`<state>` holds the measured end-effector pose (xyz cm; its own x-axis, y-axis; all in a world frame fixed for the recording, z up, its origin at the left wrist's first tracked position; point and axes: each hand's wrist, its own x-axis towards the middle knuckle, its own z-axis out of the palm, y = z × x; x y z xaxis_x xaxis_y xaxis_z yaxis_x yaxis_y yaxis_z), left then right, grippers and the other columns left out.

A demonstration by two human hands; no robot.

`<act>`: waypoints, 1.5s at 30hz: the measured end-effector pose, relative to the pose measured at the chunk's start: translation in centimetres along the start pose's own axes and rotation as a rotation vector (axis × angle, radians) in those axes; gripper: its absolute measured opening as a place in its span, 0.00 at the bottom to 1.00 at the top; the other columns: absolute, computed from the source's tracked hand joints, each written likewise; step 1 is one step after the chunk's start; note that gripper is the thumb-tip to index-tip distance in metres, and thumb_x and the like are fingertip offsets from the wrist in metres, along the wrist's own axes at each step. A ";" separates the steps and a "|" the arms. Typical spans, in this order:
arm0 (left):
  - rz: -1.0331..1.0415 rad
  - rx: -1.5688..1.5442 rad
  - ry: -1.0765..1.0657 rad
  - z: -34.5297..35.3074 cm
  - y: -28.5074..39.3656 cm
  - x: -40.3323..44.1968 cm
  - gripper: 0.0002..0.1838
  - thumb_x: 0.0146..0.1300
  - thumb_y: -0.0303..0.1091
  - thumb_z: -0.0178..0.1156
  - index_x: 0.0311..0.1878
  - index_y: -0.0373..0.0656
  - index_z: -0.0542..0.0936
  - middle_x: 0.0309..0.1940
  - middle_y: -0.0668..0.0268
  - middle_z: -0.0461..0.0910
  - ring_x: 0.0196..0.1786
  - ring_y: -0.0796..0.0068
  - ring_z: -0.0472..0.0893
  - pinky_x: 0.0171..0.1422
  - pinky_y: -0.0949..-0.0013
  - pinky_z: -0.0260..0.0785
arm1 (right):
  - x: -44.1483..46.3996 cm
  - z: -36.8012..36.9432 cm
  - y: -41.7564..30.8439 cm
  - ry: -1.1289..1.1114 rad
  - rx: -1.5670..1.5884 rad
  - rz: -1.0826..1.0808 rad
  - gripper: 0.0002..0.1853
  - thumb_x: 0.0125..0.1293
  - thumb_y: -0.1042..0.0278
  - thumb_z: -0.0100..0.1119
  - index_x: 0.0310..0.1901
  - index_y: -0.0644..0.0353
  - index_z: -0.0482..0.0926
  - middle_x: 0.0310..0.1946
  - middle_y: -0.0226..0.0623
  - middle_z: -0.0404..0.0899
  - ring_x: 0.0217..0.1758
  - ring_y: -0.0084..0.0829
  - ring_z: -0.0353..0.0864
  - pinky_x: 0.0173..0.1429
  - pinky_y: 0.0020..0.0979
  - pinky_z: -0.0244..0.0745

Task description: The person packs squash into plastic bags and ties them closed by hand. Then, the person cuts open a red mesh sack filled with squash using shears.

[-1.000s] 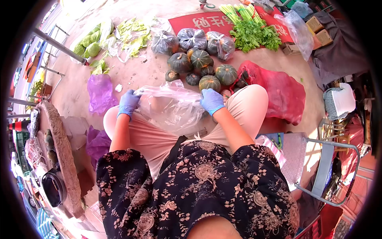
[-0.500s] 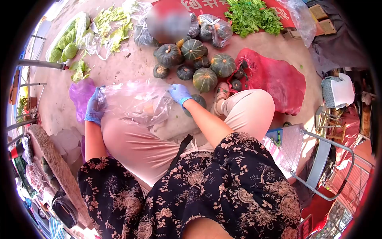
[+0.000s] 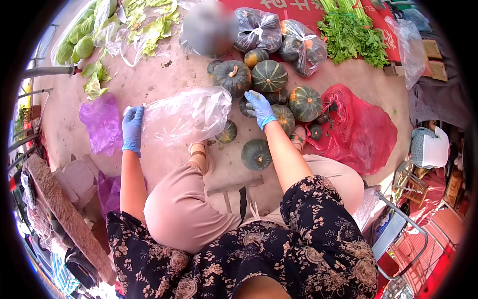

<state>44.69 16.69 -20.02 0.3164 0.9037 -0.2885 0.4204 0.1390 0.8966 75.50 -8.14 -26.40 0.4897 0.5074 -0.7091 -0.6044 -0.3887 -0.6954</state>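
A clear plastic bag (image 3: 186, 117) stretches out over the ground, with my left hand (image 3: 132, 128) in a blue glove closed on its left end. My right hand (image 3: 260, 109), also gloved in blue, is apart from the bag and reaches among the green pumpkins. Its fingers extend over a partly covered pumpkin; whether they touch it I cannot tell. Beside that hand are a striped pumpkin (image 3: 269, 75) and a dark pumpkin with a thick stem (image 3: 232, 78). One round green pumpkin (image 3: 256, 154) sits nearer me, and a smaller one (image 3: 227, 132) lies by the bag's right end.
Bagged pumpkins (image 3: 257, 30) stand behind the pile. To the right lies a red mesh sack (image 3: 358, 129), with leafy celery (image 3: 353, 37) beyond it. Bagged cabbages (image 3: 82, 37), loose leaves (image 3: 94, 79) and a purple bag (image 3: 101, 123) are at left. A metal-framed cart (image 3: 401, 224) stands at lower right.
My right hand has let go of the bag and moved right to the pumpkins. My left hand still holds the bag. The view has shifted, and my left foot now shows.
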 end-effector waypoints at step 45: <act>-0.277 -0.148 0.094 7.1 -5.3 -0.6 0.16 0.66 0.41 0.48 0.42 0.39 0.80 0.35 0.71 0.77 0.36 0.83 0.71 0.43 0.78 0.63 | 2.4 12.0 7.8 -0.667 0.523 0.331 0.34 0.52 0.61 0.64 0.60 0.56 0.61 0.50 0.33 0.70 0.52 0.28 0.72 0.56 0.34 0.72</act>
<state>48.35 12.51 -26.96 0.1242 0.8556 -0.5025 0.3491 0.4364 0.8293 64.39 -0.73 -32.13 -0.1267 0.8351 -0.5354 -0.9371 -0.2777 -0.2115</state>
